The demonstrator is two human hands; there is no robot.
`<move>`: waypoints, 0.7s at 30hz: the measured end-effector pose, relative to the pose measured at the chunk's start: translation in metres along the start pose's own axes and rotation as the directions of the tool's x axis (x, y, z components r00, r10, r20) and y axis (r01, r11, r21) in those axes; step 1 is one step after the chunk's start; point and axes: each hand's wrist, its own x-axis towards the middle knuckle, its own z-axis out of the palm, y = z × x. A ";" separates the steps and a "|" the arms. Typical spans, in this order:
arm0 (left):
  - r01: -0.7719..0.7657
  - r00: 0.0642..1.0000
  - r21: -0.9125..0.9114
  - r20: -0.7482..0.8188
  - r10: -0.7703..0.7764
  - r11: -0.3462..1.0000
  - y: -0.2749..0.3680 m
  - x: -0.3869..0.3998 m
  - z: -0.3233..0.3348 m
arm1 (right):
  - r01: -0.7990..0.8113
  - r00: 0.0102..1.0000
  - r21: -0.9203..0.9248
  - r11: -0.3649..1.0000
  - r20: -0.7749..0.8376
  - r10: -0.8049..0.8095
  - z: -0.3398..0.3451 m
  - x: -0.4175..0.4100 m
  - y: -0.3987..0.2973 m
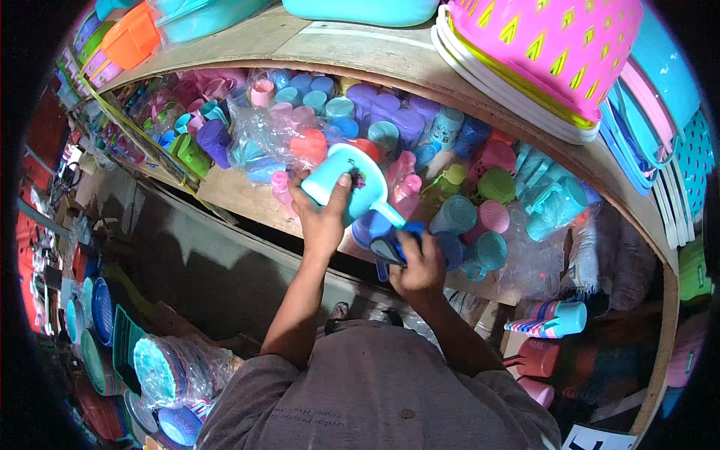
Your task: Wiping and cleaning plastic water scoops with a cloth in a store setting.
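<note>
My left hand [323,216] grips a turquoise plastic water dipper [343,180] by its cup, with the thumb over the side. A small dark flower print shows on the cup beside the thumb. The dipper's handle slants down to the right, towards my right hand [419,261]. Those right fingers are curled around a blue and dark grey object [389,250] at the handle's end; blur and the fingers hide what it is. Just behind the dipper stand an orange-red cup [309,147] and several plastic mugs, and a blue mug [371,228] sits below it.
A wooden shelf [253,211] holds many coloured plastic mugs, some in clear bags. Above it, a wooden board [360,48] carries basins and a pink patterned basket [551,50]. Stacked dippers [568,319] hang at the right. Wrapped plastic ware [154,368] stands at the lower left.
</note>
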 end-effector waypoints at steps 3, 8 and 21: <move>-0.046 0.987 0.066 -0.151 0.056 0.997 -0.004 0.008 0.003 | 0.027 0.950 0.127 0.992 -0.311 0.014 -0.008 0.008 0.001; 0.093 0.993 -0.262 -0.050 -0.110 0.961 0.003 -0.006 0.023 | 0.228 0.974 -0.150 0.962 0.017 -0.228 -0.004 0.039 -0.018; 0.150 0.988 -0.407 0.030 -0.150 0.901 -0.017 -0.017 0.033 | 0.382 0.920 -0.003 0.924 0.090 -0.381 0.030 0.040 0.033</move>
